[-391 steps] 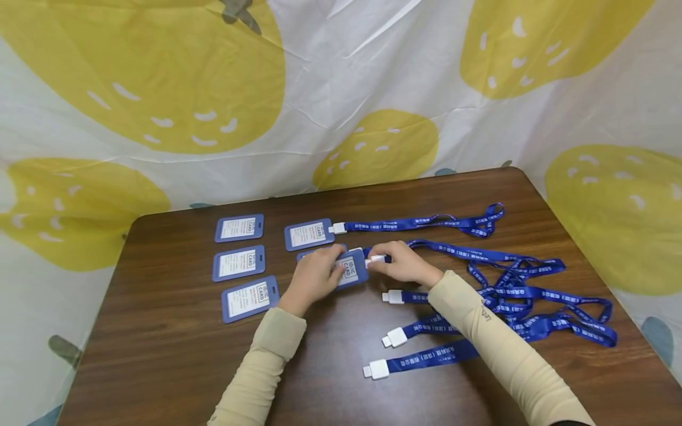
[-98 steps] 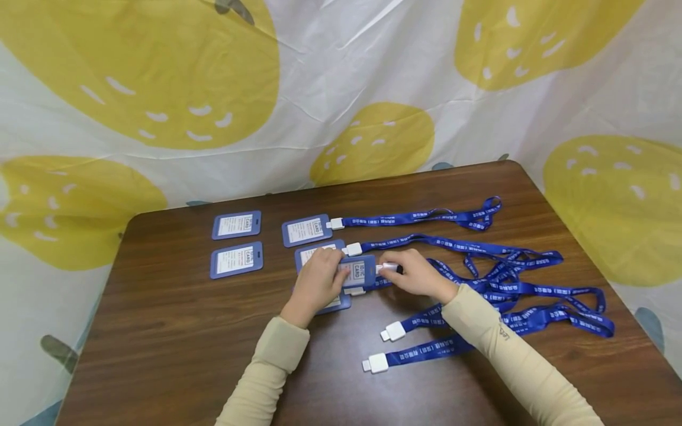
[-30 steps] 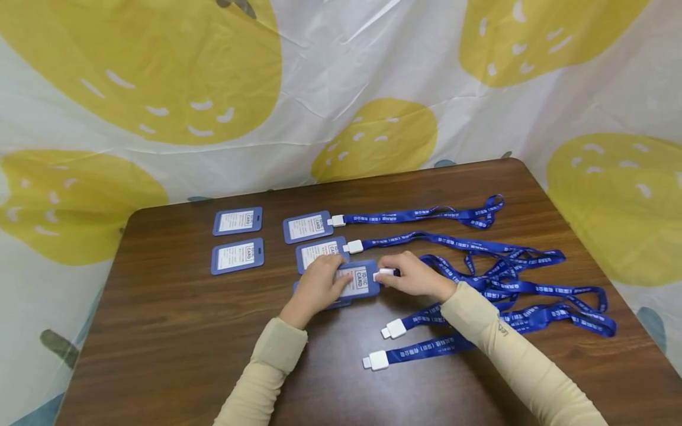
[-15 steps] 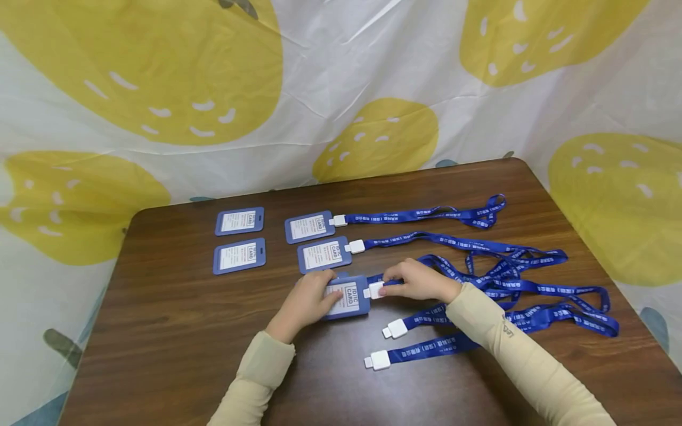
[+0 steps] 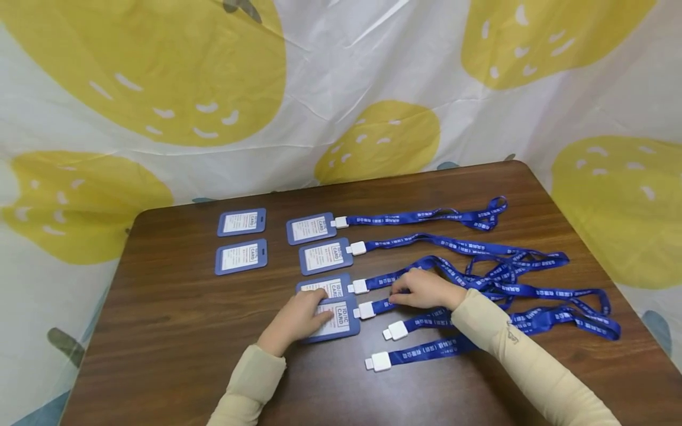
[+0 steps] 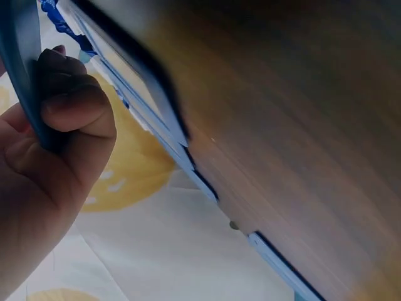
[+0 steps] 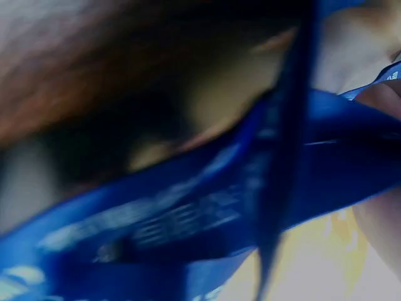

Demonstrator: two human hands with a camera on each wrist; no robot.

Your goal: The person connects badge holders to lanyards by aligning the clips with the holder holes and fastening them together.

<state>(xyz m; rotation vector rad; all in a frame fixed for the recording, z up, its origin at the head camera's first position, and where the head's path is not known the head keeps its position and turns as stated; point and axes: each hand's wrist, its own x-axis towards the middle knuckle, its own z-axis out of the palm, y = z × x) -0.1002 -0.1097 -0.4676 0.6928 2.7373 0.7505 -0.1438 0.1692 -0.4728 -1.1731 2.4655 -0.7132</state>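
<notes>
My left hand [image 5: 295,319] grips a blue ID badge holder [image 5: 348,324] by its left part, thumb on top. The left wrist view shows fingers curled around the holder [image 6: 22,69], which is raised off the table. A white clip [image 5: 364,310] joins this holder to a blue lanyard [image 5: 380,306]. My right hand [image 5: 426,289] pinches that strap just right of the clip. Blue strap [image 7: 188,219] fills much of the right wrist view, blurred. Right behind the held holder, partly covered by it, lies another badge holder [image 5: 319,281] with its clip [image 5: 359,286].
Two badge holders with lanyards [image 5: 310,229] [image 5: 326,256] lie farther back. Two loose holders [image 5: 241,222] [image 5: 241,257] sit at the left. Nearer me are two lanyards with bare white clips [image 5: 396,330] [image 5: 380,361]. Straps tangle at the right of the brown table [image 5: 170,355].
The held holder and its lanyard have come down toward me, in front of the third holder, which was mostly covered before. My right fingers have slid from the clip onto the strap.
</notes>
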